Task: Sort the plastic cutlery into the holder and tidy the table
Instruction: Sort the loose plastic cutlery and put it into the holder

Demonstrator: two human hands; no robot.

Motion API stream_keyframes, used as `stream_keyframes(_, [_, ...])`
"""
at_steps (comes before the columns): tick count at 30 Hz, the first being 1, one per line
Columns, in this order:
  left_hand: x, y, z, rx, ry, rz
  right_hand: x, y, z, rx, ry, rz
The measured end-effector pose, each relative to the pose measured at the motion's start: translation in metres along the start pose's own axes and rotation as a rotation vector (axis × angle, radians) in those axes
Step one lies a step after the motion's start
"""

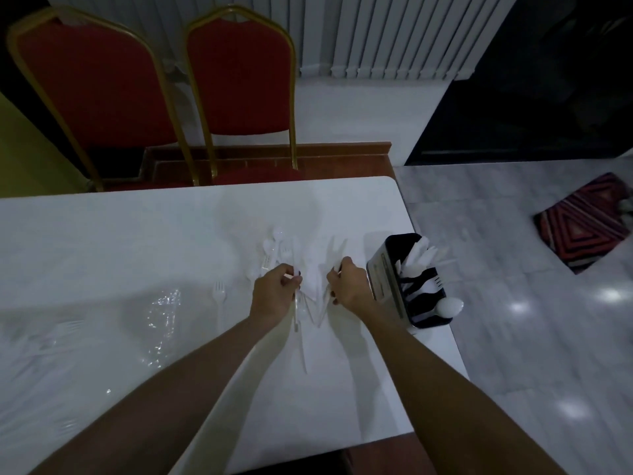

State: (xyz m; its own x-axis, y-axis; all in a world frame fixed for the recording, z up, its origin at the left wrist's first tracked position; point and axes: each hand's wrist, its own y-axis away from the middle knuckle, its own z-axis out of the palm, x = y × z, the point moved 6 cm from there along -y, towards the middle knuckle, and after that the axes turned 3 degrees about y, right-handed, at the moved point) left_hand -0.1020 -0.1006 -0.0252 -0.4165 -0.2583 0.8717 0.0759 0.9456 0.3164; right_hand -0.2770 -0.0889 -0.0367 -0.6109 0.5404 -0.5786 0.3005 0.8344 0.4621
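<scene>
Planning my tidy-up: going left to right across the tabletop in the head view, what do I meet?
Crumpled clear plastic wrapper → lone white plastic fork → left hand → right hand → black box-shaped cutlery holder.

The room is dim, with a cool bluish cast. Light falls from overhead: soft glare spots (519, 306) sit on the polished floor (479, 337), and the crumpled wrap (164, 313) on the table (137, 234) glints. The forearms (191, 371) throw soft grey shadows on the tabletop beside them. The white cutlery (286, 250) nearly melts into the white surface, low in contrast. The far right corner is almost black. The table's left end smears into blur, and the wide lens bows the table edge and splays the chairs (102, 84) outward.
</scene>
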Motion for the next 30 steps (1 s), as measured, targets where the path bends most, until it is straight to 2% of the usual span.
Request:
stream_keyframes(13, [-0.033,-0.005,-0.013,0.013,0.029,-0.102,0.017,-0.041,0.042,-0.041,0.177,0.042])
stream_keyframes(18, [-0.026,-0.006,-0.016,0.033,0.039,-0.096,0.014,-0.031,0.026,-0.018,0.108,0.016])
stream_keyframes(25, [0.053,-0.015,0.006,0.050,0.201,0.080,-0.029,0.027,-0.084,0.295,-0.042,-0.244])
stream_keyframes(30, [0.112,-0.013,0.044,-0.052,0.392,0.148,-0.023,0.060,-0.169,0.414,-0.098,-0.258])
